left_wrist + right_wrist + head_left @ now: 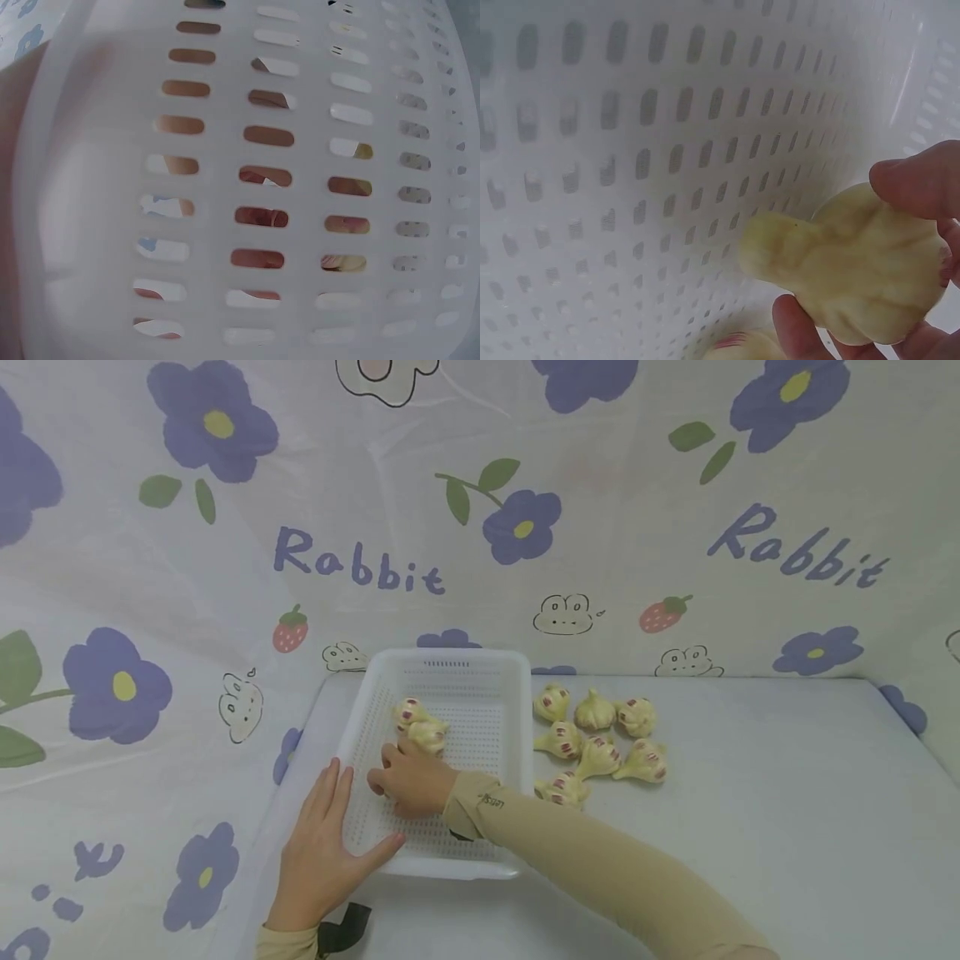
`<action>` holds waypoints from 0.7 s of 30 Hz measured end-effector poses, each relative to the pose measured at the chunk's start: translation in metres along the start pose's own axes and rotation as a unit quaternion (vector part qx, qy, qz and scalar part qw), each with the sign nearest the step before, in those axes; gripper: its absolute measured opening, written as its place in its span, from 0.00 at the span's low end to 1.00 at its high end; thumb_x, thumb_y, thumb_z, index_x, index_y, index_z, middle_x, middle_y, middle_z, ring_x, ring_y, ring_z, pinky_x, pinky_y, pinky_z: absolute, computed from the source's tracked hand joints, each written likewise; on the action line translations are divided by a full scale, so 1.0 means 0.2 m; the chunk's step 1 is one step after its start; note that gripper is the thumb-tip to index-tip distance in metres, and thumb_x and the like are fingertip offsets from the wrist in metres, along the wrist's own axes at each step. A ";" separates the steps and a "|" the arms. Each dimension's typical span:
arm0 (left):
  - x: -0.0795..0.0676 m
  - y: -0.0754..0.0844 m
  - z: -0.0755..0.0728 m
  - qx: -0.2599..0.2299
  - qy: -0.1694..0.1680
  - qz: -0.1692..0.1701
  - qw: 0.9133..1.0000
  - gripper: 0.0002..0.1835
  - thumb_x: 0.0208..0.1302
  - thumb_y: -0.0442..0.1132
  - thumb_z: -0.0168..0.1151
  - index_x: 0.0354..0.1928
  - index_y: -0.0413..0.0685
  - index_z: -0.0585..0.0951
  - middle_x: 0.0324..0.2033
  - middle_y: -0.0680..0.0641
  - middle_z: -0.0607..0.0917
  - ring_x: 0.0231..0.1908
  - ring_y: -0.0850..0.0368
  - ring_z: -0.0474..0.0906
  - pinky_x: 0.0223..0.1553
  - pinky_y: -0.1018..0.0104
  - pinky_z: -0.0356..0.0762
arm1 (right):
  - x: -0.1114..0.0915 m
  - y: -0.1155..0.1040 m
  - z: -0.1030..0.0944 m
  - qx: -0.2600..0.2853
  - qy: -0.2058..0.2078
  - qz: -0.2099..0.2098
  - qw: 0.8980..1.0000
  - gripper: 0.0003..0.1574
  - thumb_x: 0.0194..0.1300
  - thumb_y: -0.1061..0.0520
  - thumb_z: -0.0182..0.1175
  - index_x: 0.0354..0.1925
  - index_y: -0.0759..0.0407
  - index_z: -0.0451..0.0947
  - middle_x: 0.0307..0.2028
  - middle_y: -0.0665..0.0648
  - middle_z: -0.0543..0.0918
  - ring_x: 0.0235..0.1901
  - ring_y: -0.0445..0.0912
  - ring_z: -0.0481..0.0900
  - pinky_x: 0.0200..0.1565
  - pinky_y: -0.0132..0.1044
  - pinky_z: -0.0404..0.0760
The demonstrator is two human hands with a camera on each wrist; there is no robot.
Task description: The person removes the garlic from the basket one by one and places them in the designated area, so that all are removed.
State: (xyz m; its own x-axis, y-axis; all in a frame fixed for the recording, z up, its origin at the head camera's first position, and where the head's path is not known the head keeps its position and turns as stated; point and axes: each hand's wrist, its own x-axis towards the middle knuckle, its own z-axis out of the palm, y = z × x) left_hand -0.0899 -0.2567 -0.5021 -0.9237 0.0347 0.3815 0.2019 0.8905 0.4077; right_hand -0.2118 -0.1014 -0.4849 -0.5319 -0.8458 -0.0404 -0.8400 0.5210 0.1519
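Observation:
A white perforated plastic basket (pixel 517 718) stands on the table, and my right hand (pixel 416 779) is down inside it. That hand holds a pale yellow garlic bulb (pixel 847 262) between thumb and fingers; the head view hides this bulb under the hand. Two more garlic bulbs with purple patches, one (pixel 409 712) behind the other (pixel 427 737), lie just beyond the fingers. My left hand (pixel 322 852) rests at the basket's near left corner, fingers straight along the side and thumb across the rim. In the left wrist view the basket's slotted wall (pixel 90 247) fills the picture.
To the right of the basket, several garlic bulbs (pixel 600 755) lie in a loose group on the white table (pixel 765 802). One bulb (pixel 564 789) is close to the basket's right side, partly behind my right sleeve (pixel 592 860). A patterned cloth (pixel 622 527) hangs behind the table.

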 end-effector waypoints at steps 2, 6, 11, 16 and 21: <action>0.00 0.00 0.00 0.000 -0.005 -0.006 1.000 0.61 0.50 0.67 0.77 0.77 0.37 0.65 0.79 0.36 0.63 0.77 0.35 0.60 0.70 0.33 0.67 | 0.00 0.00 0.00 0.004 -0.001 0.000 1.000 0.17 0.66 0.47 0.69 0.53 0.40 0.81 0.51 0.47 0.81 0.49 0.41 0.75 0.60 0.36 0.70; 0.00 0.00 -0.01 0.003 -0.010 -0.010 1.000 0.61 0.50 0.68 0.76 0.77 0.37 0.65 0.79 0.36 0.62 0.78 0.35 0.60 0.70 0.33 0.66 | 0.00 0.00 0.00 0.014 -0.004 0.001 1.000 0.17 0.65 0.47 0.70 0.52 0.40 0.81 0.50 0.47 0.81 0.49 0.41 0.74 0.58 0.36 0.70; 0.00 0.00 -0.01 0.003 -0.011 -0.011 1.000 0.61 0.50 0.68 0.76 0.78 0.37 0.65 0.79 0.37 0.62 0.78 0.35 0.60 0.70 0.32 0.66 | 0.00 -0.01 0.02 0.015 0.001 0.002 1.000 0.17 0.64 0.47 0.71 0.51 0.40 0.81 0.49 0.47 0.81 0.49 0.41 0.73 0.56 0.35 0.70; 0.00 0.00 -0.01 0.003 -0.009 -0.010 1.000 0.61 0.51 0.68 0.76 0.78 0.37 0.65 0.79 0.37 0.62 0.78 0.35 0.60 0.70 0.32 0.67 | 0.00 0.00 0.03 0.015 0.011 -0.001 1.000 0.17 0.63 0.47 0.72 0.50 0.40 0.81 0.49 0.47 0.81 0.47 0.41 0.73 0.53 0.34 0.70; 0.00 0.00 -0.01 0.004 -0.007 -0.007 1.000 0.61 0.50 0.68 0.76 0.78 0.37 0.65 0.79 0.37 0.62 0.78 0.35 0.59 0.70 0.33 0.67 | 0.01 -0.01 0.04 0.017 0.015 0.000 1.000 0.17 0.62 0.47 0.72 0.49 0.40 0.82 0.48 0.47 0.81 0.45 0.41 0.72 0.51 0.33 0.69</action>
State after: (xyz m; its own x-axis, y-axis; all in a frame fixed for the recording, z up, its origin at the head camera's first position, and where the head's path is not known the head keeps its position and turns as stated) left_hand -0.0896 -0.2572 -0.5011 -0.9311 0.0277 0.3638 0.1853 0.8948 0.4062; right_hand -0.2123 -0.1021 -0.4929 -0.5285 -0.8489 -0.0102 -0.8436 0.5238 0.1181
